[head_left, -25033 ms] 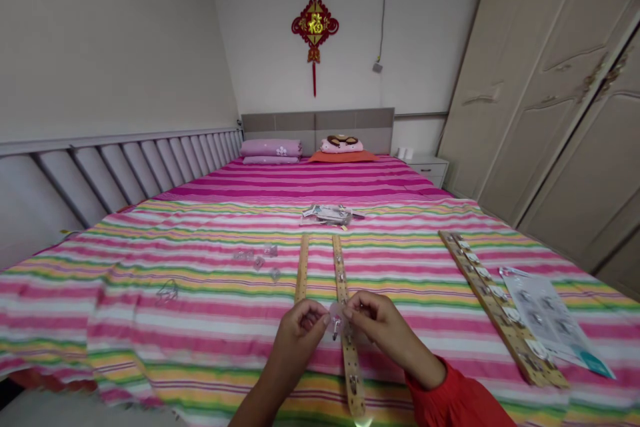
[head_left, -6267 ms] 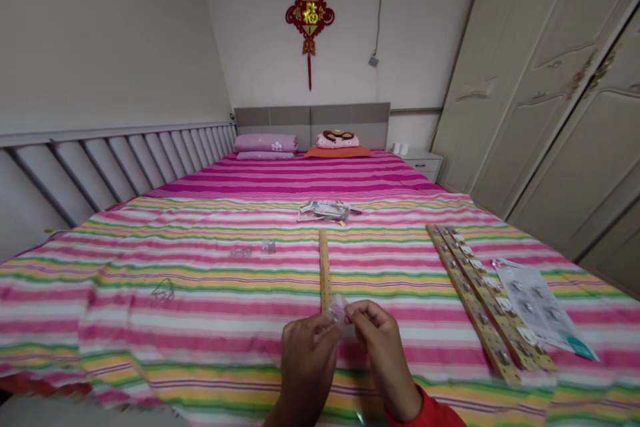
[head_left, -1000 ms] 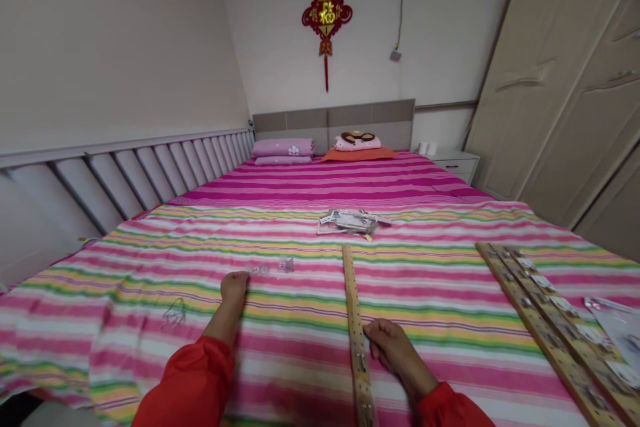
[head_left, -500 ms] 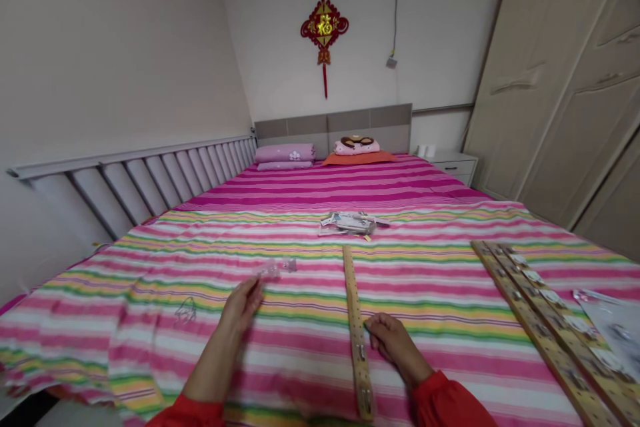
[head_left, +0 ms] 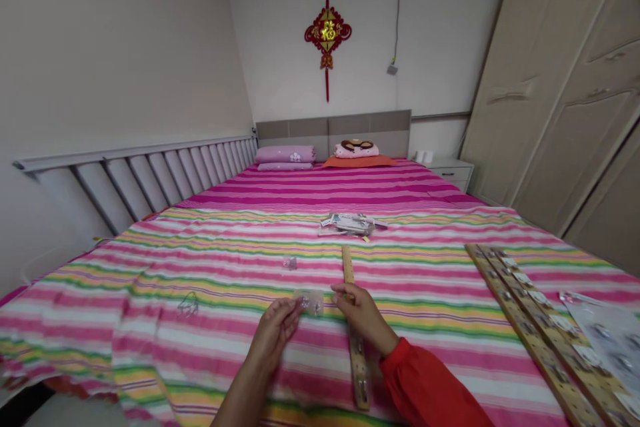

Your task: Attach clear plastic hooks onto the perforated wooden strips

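A small clear plastic packet (head_left: 311,304) with tiny shiny pieces inside is pinched between the thumb and fingers of my left hand (head_left: 277,327). Just right of the packet is my right hand (head_left: 361,310), its thumb and forefinger slightly apart at the packet's edge, with no hold on it visible. Under this hand runs a narrow wooden strip (head_left: 359,363) with a row of holes; its middle is covered by the hand. Metal clips sit on the strip's near end. Another small clear packet (head_left: 289,263) lies on the striped sheet beyond my left hand.
Longer wooden strips (head_left: 515,310) carrying metal clips and white pieces lie at the right, beside a clear bag (head_left: 603,330). A larger plastic package (head_left: 351,223) lies farther up the bed. Crumpled clear plastic (head_left: 188,305) is at left. A radiator (head_left: 145,177) lines the left wall.
My left hand has brought the small packet right and nearer to me. My right hand has left the strip's side and moved up and left, over the strip, to the packet.
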Action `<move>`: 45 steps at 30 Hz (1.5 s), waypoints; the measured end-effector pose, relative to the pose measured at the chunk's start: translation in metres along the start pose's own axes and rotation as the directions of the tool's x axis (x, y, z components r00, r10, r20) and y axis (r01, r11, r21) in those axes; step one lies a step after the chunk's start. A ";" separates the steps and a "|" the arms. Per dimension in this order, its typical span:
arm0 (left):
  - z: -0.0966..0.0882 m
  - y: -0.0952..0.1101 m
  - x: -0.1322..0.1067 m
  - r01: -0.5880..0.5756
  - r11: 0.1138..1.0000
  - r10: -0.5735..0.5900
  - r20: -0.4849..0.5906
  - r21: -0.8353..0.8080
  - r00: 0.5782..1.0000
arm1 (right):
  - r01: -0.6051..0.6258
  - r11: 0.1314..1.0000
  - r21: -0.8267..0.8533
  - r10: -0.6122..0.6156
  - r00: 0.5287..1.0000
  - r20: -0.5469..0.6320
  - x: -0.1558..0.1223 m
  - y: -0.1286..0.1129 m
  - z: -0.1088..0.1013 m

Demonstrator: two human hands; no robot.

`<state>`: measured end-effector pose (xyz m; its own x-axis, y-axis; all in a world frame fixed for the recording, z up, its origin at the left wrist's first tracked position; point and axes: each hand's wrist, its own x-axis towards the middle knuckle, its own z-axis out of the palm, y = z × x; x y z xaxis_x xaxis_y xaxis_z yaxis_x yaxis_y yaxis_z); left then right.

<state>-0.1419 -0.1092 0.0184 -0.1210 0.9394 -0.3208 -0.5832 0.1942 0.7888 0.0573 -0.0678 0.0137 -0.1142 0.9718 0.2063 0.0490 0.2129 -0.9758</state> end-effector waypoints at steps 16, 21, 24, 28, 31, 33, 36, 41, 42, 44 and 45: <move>0.001 -0.005 0.000 0.053 0.996 -0.040 -0.165 0.074 0.985 | 0.124 0.977 -0.172 -0.097 0.983 0.155 0.004 -0.006 0.028; -0.004 -0.007 0.005 0.087 0.995 -0.072 -0.225 0.056 0.972 | 0.213 0.962 -0.168 -0.174 0.960 0.221 0.000 -0.010 0.035; -0.010 -0.004 0.007 0.100 0.994 -0.088 -0.266 0.032 0.960 | 0.280 0.947 -0.154 -0.233 0.935 0.268 -0.004 -0.018 0.035; -0.024 0.005 0.010 0.113 0.993 -0.117 -0.340 -0.032 0.933 | 0.267 0.959 -0.094 -0.238 0.939 0.247 -0.001 -0.024 0.027; -0.032 0.013 0.010 0.096 0.991 -0.119 -0.312 -0.090 0.943 | -0.007 0.999 -0.053 0.016 0.983 0.183 0.011 -0.017 0.025; -0.031 0.016 0.008 0.072 0.989 -0.106 -0.280 -0.129 0.954 | -0.169 0.985 -0.044 0.174 0.967 0.188 0.018 -0.008 0.028; -0.027 0.015 0.002 0.061 0.987 -0.097 -0.253 -0.147 0.963 | -0.271 0.961 -0.061 0.278 0.933 0.228 0.025 0.006 0.037; -0.019 0.008 -0.008 0.003 0.994 -0.026 -0.212 -0.107 0.977 | -0.361 0.927 -0.104 0.375 0.884 0.278 0.029 0.018 0.046; -0.018 0.007 -0.010 -0.012 0.995 -0.008 -0.208 -0.096 0.978 | -0.365 0.924 -0.111 0.381 0.879 0.285 0.029 0.019 0.047; -0.014 0.004 -0.013 -0.044 0.996 0.030 -0.191 -0.071 0.981 | -0.369 0.921 -0.126 0.390 0.871 0.299 0.031 0.019 0.048; -0.012 0.003 -0.015 -0.058 0.997 0.046 -0.180 -0.059 0.983 | -0.368 0.920 -0.132 0.391 0.869 0.303 0.032 0.019 0.049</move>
<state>-0.1513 -0.1258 0.0190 -0.2901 0.8814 -0.3729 -0.6217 0.1226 0.7736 0.0063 -0.0377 -0.0018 -0.3811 0.8968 -0.2246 0.2187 -0.1486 -0.9644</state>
